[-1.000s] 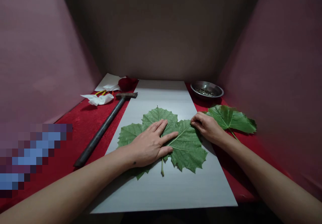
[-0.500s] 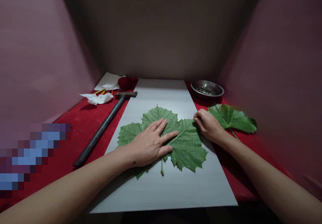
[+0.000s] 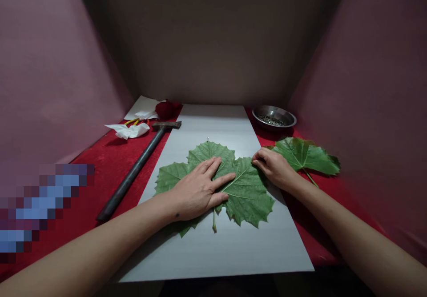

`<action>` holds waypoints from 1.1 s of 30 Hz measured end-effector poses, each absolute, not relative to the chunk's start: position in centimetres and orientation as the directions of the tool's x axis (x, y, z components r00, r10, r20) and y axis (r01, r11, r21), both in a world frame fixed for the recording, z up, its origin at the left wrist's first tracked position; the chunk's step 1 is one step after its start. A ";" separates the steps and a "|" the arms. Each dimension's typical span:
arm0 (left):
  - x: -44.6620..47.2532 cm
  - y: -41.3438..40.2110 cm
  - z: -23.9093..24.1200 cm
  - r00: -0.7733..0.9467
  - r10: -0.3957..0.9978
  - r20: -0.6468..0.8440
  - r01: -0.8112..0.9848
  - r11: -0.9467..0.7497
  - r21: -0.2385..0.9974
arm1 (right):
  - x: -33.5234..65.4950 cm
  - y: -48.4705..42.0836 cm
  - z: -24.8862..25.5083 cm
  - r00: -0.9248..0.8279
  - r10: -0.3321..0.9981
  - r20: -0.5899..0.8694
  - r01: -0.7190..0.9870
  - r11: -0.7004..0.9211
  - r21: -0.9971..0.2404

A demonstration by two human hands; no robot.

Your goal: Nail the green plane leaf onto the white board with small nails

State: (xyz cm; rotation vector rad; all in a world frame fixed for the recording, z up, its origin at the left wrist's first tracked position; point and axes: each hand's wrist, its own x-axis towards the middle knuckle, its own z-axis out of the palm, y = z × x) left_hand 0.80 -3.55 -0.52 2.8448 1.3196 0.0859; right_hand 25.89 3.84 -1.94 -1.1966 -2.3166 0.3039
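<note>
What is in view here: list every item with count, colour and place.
large leaf: 1, green, flat on the board
board: 1, grey-white, centre of the table
second leaf: 1, green, right of the board
hammer: 1, dark, left of the board
metal bowl: 1, silver, far right
crumpled tissue: 1, white, far left
table cloth: 1, red
left hand: flat on the large leaf
right hand: at the large leaf's right edge

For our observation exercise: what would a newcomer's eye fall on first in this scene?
First, the big green leaf lying on the pale board, with the left hand spread flat on it and the right hand at its right edge. Next, the long hammer on the red cloth to the left.
</note>
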 end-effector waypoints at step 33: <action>0.9 -3.7 -0.4 0.639 0.768 0.034 0.768 -0.640 0.035 | 25.5 3.9 -2.0 -0.488 0.802 0.345 0.755 0.586 -0.295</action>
